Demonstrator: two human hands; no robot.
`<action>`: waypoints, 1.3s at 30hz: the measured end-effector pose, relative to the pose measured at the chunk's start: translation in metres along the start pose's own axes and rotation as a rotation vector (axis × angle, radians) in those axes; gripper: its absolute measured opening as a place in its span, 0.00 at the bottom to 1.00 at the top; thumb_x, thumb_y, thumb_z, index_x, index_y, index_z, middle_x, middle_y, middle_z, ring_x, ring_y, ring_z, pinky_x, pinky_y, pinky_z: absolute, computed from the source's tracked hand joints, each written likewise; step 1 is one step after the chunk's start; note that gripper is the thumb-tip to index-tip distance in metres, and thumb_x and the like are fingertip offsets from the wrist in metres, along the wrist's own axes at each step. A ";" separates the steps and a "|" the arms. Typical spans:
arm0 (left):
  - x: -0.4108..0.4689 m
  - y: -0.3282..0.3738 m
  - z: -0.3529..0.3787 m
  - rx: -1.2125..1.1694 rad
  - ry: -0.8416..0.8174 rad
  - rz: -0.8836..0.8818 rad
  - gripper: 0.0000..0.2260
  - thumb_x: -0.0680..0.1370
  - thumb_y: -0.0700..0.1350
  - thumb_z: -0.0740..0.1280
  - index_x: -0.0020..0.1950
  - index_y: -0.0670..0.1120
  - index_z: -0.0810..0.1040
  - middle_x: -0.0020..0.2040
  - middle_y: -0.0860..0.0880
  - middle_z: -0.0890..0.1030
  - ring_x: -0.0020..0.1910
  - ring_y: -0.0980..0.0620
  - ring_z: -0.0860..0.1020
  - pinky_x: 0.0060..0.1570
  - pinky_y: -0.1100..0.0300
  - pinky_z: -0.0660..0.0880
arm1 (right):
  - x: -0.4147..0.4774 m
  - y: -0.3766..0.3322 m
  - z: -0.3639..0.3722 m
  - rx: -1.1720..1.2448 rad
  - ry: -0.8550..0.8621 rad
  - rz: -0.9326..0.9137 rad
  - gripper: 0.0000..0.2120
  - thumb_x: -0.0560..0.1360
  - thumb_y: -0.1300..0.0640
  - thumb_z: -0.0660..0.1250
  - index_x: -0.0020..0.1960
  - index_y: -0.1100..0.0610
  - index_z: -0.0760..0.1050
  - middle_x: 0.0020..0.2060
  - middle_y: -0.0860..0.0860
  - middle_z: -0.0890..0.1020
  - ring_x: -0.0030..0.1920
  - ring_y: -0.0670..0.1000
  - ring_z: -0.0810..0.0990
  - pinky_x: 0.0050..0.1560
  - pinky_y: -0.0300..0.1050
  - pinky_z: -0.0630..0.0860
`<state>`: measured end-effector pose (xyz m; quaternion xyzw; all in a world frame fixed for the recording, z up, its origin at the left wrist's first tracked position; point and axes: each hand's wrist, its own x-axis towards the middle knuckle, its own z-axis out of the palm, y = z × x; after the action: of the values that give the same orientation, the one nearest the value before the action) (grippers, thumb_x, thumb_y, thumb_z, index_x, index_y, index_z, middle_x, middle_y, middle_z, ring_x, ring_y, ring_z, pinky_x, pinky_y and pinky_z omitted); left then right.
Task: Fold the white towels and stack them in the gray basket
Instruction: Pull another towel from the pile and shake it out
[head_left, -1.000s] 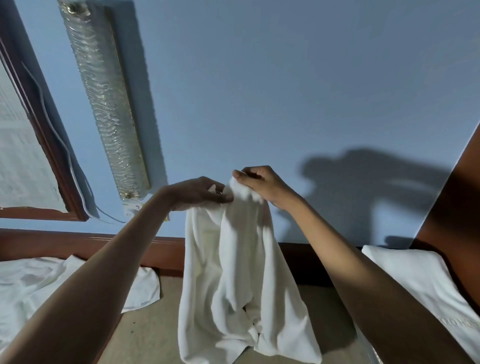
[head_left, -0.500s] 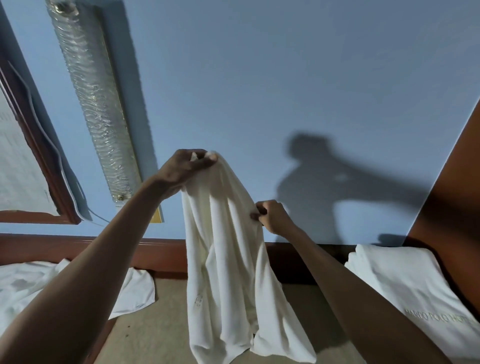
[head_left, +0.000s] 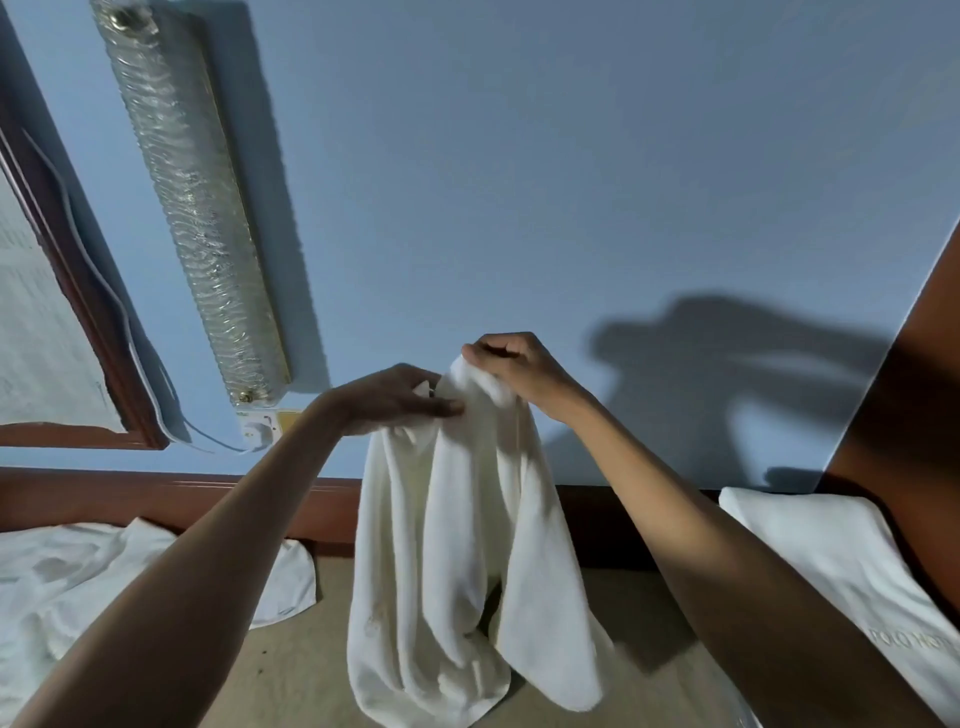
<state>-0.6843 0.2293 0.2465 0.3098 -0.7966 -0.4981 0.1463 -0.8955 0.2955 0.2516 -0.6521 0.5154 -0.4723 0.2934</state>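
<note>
**Limp towel held up by its bunched top**

The towel hangs in front of the blue wall. Both hands hold it up at the top, and its lower end is heaped on the tan surface. The right hand has its fingers curled round the topmost gather of cloth. The left hand, just beside it and a little lower, pinches a fold between thumb and fingertips. With the hands so close together, the cloth drops in long loose folds and does not spread flat.

It looks thick, soft and light, with no stiffness, so it will probably sag wherever it is not held. It seems neither slippery nor fragile, and a plain pinch should be enough. For a clean fold, the best hold is likely the two corners of one edge, hands well apart. Those corners are hidden in the folds.

A crumpled cloth lies to the left and a folded cloth to the right. The basket is not in view.
</note>
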 end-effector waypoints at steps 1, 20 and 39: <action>0.000 0.004 -0.001 -0.003 0.028 0.027 0.09 0.77 0.48 0.74 0.51 0.43 0.84 0.43 0.48 0.85 0.41 0.52 0.83 0.40 0.61 0.78 | -0.002 0.001 -0.003 0.004 0.016 -0.009 0.20 0.80 0.48 0.70 0.34 0.55 0.69 0.32 0.51 0.62 0.33 0.48 0.60 0.31 0.42 0.56; 0.023 -0.055 -0.032 0.311 0.644 -0.150 0.20 0.74 0.54 0.78 0.57 0.44 0.78 0.44 0.49 0.76 0.43 0.49 0.76 0.39 0.57 0.71 | -0.024 0.092 -0.009 -0.109 0.146 0.064 0.17 0.82 0.54 0.68 0.41 0.66 0.74 0.30 0.45 0.69 0.30 0.41 0.66 0.32 0.39 0.63; 0.046 -0.030 0.015 0.326 0.144 0.058 0.05 0.79 0.54 0.72 0.49 0.54 0.84 0.37 0.53 0.76 0.36 0.58 0.73 0.41 0.62 0.68 | -0.005 0.061 -0.011 -0.082 -0.075 0.012 0.12 0.81 0.51 0.70 0.50 0.60 0.85 0.44 0.55 0.86 0.44 0.42 0.80 0.48 0.39 0.75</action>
<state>-0.7177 0.2013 0.2098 0.3413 -0.8628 -0.3346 0.1648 -0.9301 0.2834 0.2010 -0.6776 0.5270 -0.4243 0.2882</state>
